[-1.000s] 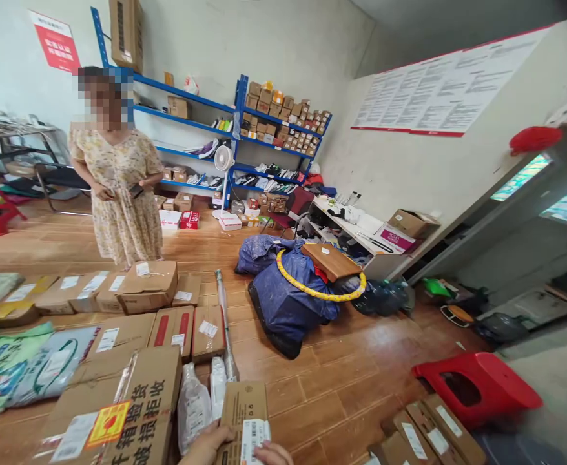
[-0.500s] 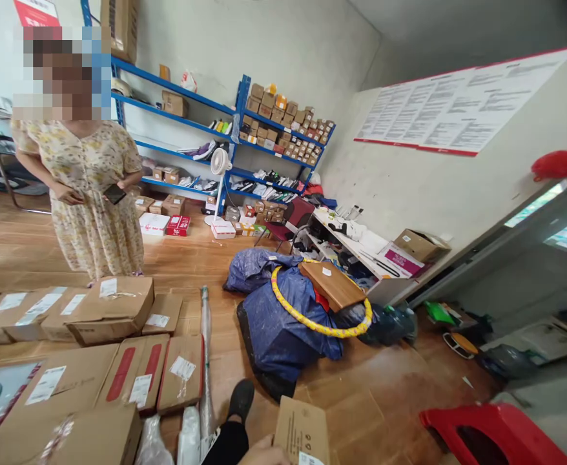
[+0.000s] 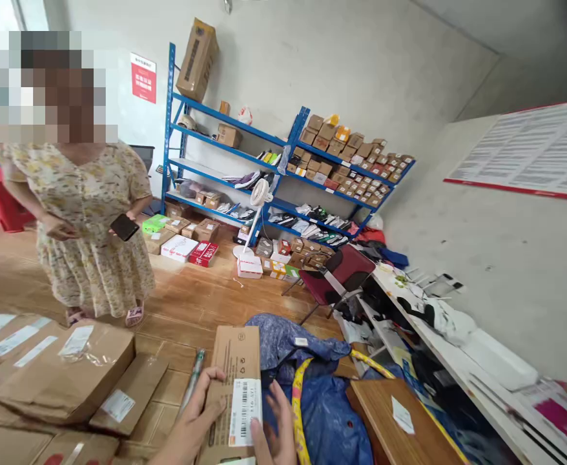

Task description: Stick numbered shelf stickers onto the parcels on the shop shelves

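A brown cardboard box (image 3: 237, 352) with a white barcode label (image 3: 245, 413) is held up in front of me at the lower middle. My left hand (image 3: 194, 413) grips its left edge, fingers bent over the near face. On the other side, my right hand (image 3: 276, 426) holds the right edge with its thumb against the label. Behind the box lies a blue tarp-like bag (image 3: 332, 413), with a yellow hoop (image 3: 299, 407) across it. A wrapped pole (image 3: 194, 378) lies on the floor just left of the box.
Several labelled parcels (image 3: 77, 374) cover the lower left. Across them stands a person (image 3: 90, 213) holding a phone (image 3: 124, 227). Behind are blue shelves (image 3: 230, 116), a white fan (image 3: 260, 192) and a maroon chair (image 3: 344, 268). A wooden board (image 3: 390, 413) and a white desk (image 3: 482, 374) flank the right.
The box has risen from the bottom edge to in front of me, and both hands now hold it. The view has swung right and closer to the shelves.
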Action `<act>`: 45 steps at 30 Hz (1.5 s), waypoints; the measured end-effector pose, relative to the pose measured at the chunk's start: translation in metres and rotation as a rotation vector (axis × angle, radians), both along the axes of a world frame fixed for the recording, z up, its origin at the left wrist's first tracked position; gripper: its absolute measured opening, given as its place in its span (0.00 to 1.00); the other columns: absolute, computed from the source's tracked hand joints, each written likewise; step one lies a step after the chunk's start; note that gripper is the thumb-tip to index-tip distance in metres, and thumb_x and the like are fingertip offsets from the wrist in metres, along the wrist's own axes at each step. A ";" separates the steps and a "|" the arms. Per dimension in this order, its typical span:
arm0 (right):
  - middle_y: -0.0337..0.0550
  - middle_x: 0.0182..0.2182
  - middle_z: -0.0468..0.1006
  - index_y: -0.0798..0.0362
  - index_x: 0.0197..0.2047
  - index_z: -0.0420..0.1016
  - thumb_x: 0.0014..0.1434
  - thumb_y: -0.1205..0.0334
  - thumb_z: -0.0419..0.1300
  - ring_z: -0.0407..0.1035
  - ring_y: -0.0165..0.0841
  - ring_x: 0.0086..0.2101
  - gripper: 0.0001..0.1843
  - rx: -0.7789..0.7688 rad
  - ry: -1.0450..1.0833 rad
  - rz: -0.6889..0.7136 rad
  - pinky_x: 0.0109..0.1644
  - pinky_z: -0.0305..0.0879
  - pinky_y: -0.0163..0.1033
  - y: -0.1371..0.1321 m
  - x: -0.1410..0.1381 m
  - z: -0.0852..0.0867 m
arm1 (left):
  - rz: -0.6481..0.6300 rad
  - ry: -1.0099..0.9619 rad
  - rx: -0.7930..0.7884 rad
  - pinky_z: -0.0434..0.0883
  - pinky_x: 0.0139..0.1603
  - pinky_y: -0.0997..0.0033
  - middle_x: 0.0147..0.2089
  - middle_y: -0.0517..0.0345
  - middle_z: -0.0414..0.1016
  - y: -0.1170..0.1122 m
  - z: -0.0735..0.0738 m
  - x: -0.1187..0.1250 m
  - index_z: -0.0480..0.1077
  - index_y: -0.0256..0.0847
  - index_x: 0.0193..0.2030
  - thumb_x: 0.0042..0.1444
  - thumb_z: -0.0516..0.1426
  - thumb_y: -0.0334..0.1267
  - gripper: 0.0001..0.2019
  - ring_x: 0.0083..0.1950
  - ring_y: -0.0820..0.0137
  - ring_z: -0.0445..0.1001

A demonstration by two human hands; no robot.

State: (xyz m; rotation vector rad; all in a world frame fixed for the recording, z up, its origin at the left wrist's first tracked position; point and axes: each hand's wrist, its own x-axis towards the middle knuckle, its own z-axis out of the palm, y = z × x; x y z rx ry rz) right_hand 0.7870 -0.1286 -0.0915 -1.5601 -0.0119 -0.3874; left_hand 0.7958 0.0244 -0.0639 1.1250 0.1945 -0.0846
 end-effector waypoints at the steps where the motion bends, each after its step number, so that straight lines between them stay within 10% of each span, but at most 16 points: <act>1: 0.52 0.49 0.77 0.51 0.53 0.71 0.51 0.45 0.64 0.74 0.41 0.46 0.29 0.149 0.108 0.038 0.44 0.74 0.41 0.004 0.020 0.006 | -0.028 -0.049 0.065 0.67 0.45 0.68 0.40 0.61 0.69 0.001 0.010 0.018 0.63 0.46 0.42 0.47 0.61 0.53 0.20 0.41 0.65 0.69; 4: 0.50 0.45 0.79 0.53 0.51 0.71 0.48 0.41 0.65 0.74 0.41 0.44 0.32 0.397 0.347 0.201 0.47 0.72 0.42 0.011 0.075 0.032 | -0.114 -0.117 0.195 0.67 0.49 0.66 0.43 0.59 0.68 0.004 0.031 0.072 0.60 0.47 0.46 0.53 0.58 0.53 0.19 0.45 0.64 0.69; 13: 0.38 0.29 0.80 0.53 0.33 0.72 0.38 0.54 0.69 0.75 0.34 0.32 0.19 0.522 0.529 0.394 0.37 0.70 0.36 0.030 0.301 0.084 | -0.146 -0.174 0.157 0.61 0.60 0.59 0.62 0.51 0.60 0.031 0.048 0.247 0.54 0.49 0.59 0.47 0.64 0.49 0.35 0.62 0.56 0.60; 19: 0.37 0.22 0.77 0.54 0.26 0.68 0.33 0.58 0.68 0.72 0.32 0.26 0.17 0.568 0.754 0.596 0.32 0.70 0.36 0.098 0.461 0.097 | 0.076 -0.147 0.108 0.66 0.57 0.58 0.60 0.48 0.64 0.074 0.072 0.359 0.55 0.47 0.59 0.43 0.66 0.48 0.38 0.58 0.54 0.66; 26: 0.36 0.27 0.80 0.52 0.32 0.67 0.39 0.54 0.68 0.75 0.33 0.30 0.18 0.492 0.646 0.860 0.37 0.71 0.38 0.195 0.572 0.117 | 0.300 -0.107 0.155 0.65 0.59 0.59 0.66 0.49 0.57 0.144 0.083 0.446 0.49 0.50 0.63 0.44 0.67 0.43 0.42 0.62 0.54 0.63; 32: 0.42 0.43 0.79 0.50 0.46 0.70 0.47 0.45 0.65 0.73 0.36 0.46 0.26 0.479 0.523 0.813 0.47 0.70 0.39 0.296 0.654 0.097 | 0.287 -0.220 0.514 0.56 0.66 0.54 0.68 0.47 0.51 0.261 0.080 0.524 0.49 0.50 0.65 0.37 0.70 0.43 0.50 0.69 0.50 0.51; 39: 0.45 0.47 0.77 0.48 0.56 0.62 0.49 0.46 0.65 0.72 0.36 0.48 0.34 0.536 0.493 0.935 0.53 0.68 0.42 0.440 0.743 0.089 | -0.045 -0.352 0.191 0.62 0.61 0.58 0.65 0.47 0.59 0.453 0.110 0.629 0.52 0.49 0.65 0.34 0.72 0.45 0.51 0.64 0.52 0.61; 45: 0.49 0.51 0.74 0.47 0.60 0.56 0.53 0.47 0.63 0.72 0.35 0.46 0.35 0.449 0.418 1.071 0.50 0.70 0.43 0.539 0.809 0.099 | -0.051 -0.302 0.084 0.70 0.48 0.69 0.53 0.52 0.71 0.566 0.127 0.710 0.64 0.45 0.58 0.42 0.68 0.37 0.34 0.52 0.60 0.72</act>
